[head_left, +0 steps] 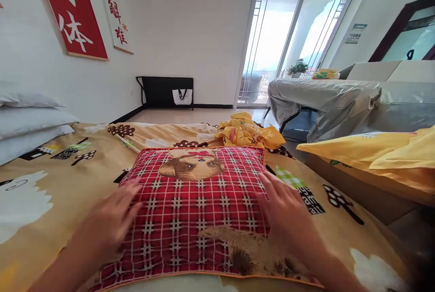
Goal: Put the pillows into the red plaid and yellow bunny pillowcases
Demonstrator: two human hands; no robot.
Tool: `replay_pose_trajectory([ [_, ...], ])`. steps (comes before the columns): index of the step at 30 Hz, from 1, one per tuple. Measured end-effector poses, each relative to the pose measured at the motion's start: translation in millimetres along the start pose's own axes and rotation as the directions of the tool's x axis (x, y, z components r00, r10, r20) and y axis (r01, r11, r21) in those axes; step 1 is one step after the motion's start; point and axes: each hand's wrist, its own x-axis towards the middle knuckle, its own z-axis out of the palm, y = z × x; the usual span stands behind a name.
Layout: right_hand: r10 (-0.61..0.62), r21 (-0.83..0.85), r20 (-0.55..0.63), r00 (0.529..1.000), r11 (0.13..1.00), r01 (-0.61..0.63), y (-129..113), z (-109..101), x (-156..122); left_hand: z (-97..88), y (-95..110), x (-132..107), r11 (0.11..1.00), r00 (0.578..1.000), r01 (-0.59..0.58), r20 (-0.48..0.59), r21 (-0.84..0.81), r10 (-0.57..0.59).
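A red plaid pillow [190, 210] with a printed dog's head lies flat on the bed, its orange-piped edge toward me. My left hand [110, 212] is at the pillow's left side, fingers stretched out and slightly blurred. On the right side, my right hand [282, 203] has its fingers extended over the pillow's edge. Neither hand grips anything; whether the palms press on the cloth I cannot tell. Beneath the pillow spreads a tan patterned bedsheet [81, 183].
Crumpled yellow cloth [248, 131] lies beyond the pillow. White pillows [30, 119] are stacked at left. Yellow fabric [380, 156] rests on a cardboard box at right. Behind it stands a plastic-covered table [322, 90] with a potted plant [297, 67].
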Motion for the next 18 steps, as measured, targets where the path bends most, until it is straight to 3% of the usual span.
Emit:
replay_pose_trajectory([
  [2, -0.065, 0.117, -0.056, 0.996, 0.991, 0.071, -50, 2, 37, 30.1, 40, 26, 0.984, 0.983, -0.171, 0.079, 0.056, 0.167],
  [4, -0.102, 0.213, -0.037, 0.994, 0.971, 0.107, -86, 17, 54, 60.8, 75, 44, 0.960, 0.961, -0.266, 0.106, 0.085, 0.257],
  [7, -0.140, 0.301, 0.021, 0.990, 0.945, 0.127, -105, 49, 46, 98.9, 98, 47, 0.945, 0.949, -0.303, 0.126, 0.121, 0.289],
  [10, -0.161, 0.300, 0.030, 0.986, 0.943, 0.145, -95, 70, 20, 116.5, 91, 27, 0.922, 0.937, -0.345, 0.112, 0.174, 0.330],
  [13, -0.156, 0.239, 0.026, 0.987, 0.960, 0.145, -74, 72, -3, 113.1, 71, 5, 0.908, 0.938, -0.345, 0.070, 0.236, 0.338],
  [15, -0.143, 0.178, 0.031, 0.989, 0.975, 0.135, -57, 71, -18, 105.8, 49, -9, 0.907, 0.942, -0.332, 0.048, 0.260, 0.331],
  [18, -0.100, 0.098, 0.052, 0.994, 0.991, 0.094, -23, 72, -45, 96.2, 1, -39, 0.932, 0.967, -0.254, 0.041, 0.260, 0.252],
])
